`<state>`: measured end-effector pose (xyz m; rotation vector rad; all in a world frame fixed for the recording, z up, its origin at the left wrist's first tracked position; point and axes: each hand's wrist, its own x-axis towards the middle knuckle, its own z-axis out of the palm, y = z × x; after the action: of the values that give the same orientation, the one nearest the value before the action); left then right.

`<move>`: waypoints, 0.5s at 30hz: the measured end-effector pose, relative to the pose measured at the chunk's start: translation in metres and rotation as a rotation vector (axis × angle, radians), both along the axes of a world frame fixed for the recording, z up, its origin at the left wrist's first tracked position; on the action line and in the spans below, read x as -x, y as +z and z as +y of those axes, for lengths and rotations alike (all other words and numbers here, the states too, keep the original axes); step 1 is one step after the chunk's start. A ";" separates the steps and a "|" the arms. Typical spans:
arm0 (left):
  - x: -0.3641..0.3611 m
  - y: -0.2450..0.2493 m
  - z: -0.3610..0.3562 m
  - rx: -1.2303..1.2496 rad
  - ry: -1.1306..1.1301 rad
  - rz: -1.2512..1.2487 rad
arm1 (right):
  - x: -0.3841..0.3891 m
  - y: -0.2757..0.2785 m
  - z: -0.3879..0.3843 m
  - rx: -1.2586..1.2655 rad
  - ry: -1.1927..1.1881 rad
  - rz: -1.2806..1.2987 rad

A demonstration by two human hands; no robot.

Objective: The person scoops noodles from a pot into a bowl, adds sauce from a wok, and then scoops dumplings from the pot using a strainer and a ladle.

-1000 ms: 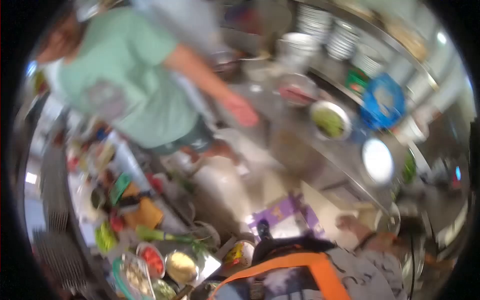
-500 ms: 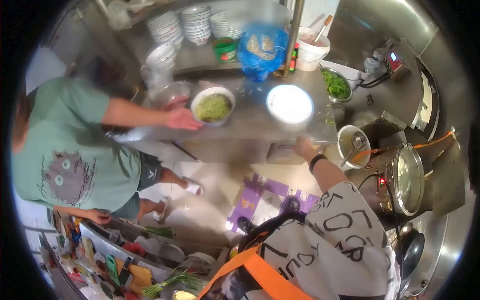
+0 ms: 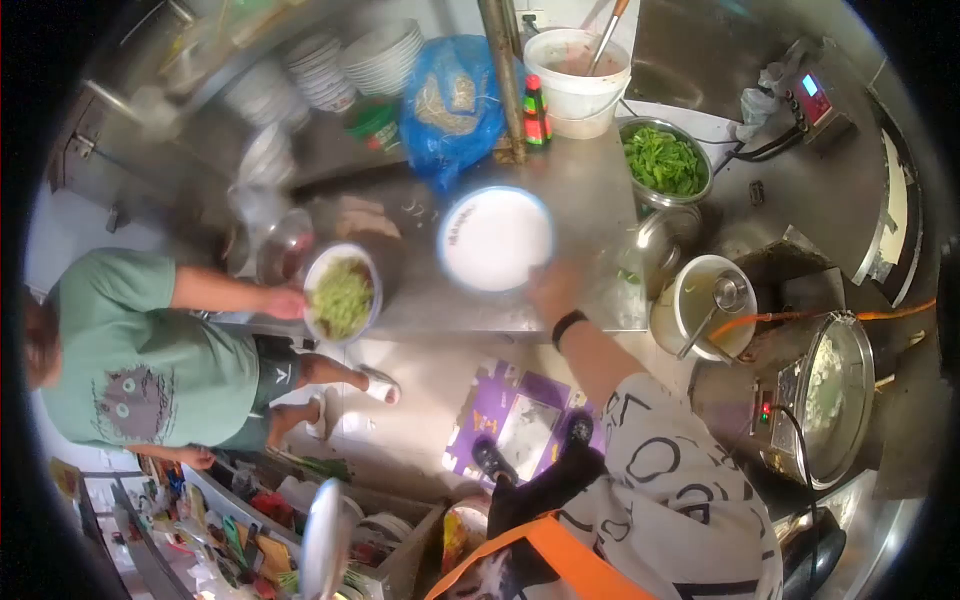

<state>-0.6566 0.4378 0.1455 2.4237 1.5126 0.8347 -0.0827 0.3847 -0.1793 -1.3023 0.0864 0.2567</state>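
My right hand [image 3: 556, 291], with a black band at the wrist, reaches over the front of the steel counter [image 3: 600, 300]. Its fingertips are right at the lower right rim of a round white bowl [image 3: 497, 240] with a blue edge and small dark marks inside. Motion smears these fingers. My left hand is out of view. Near the bottom edge, a pale blue-rimmed round thing [image 3: 322, 540] shows blurred and nearly edge-on. To the left, another person's hand [image 3: 287, 302] holds the rim of a white bowl [image 3: 376, 290] of green shreds [image 3: 341, 299] at the counter edge.
Behind the white bowl are a blue plastic bag [image 3: 452, 105], a sauce bottle [image 3: 535, 112] and a white bucket [image 3: 573, 90]. Right of it stand leafy greens [image 3: 663, 160], a tub with a ladle [image 3: 728, 291] and a large pot [image 3: 838, 400]. Stacked bowls [image 3: 383, 55] fill the back left.
My right hand has come up to the white bowl's rim. The other person has grasped the bowl of green shreds and brought it to the counter edge. The blurred pale round thing has appeared below.
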 end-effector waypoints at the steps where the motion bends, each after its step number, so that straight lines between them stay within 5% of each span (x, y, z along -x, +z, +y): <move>1: -0.028 -0.008 -0.003 0.087 -0.080 -0.010 | 0.006 0.015 0.011 0.204 0.123 -0.060; 5: -0.128 -0.033 -0.014 0.291 -0.379 -0.088 | 0.024 0.024 0.026 0.820 0.533 -0.247; 7: -0.200 -0.032 -0.014 0.298 -0.512 -0.127 | 0.043 -0.012 0.012 0.005 0.621 0.127; 9: -0.252 -0.052 -0.002 0.353 -0.670 -0.173 | 0.055 -0.001 -0.030 -0.052 0.585 0.289; 11: -0.309 -0.083 0.010 0.330 -0.916 -0.249 | 0.061 -0.022 -0.093 0.079 0.463 -0.104; 14: -0.391 -0.139 0.015 0.280 -1.059 -0.330 | 0.059 0.018 -0.187 0.346 0.301 0.308; 15: -0.418 -0.153 0.008 0.264 -1.079 -0.357 | 0.053 0.032 -0.215 0.611 0.253 0.332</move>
<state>-0.2388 0.4463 -0.0074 2.2228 0.0763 0.6710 -0.1356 0.1699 -0.1472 -1.8698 0.3002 0.7020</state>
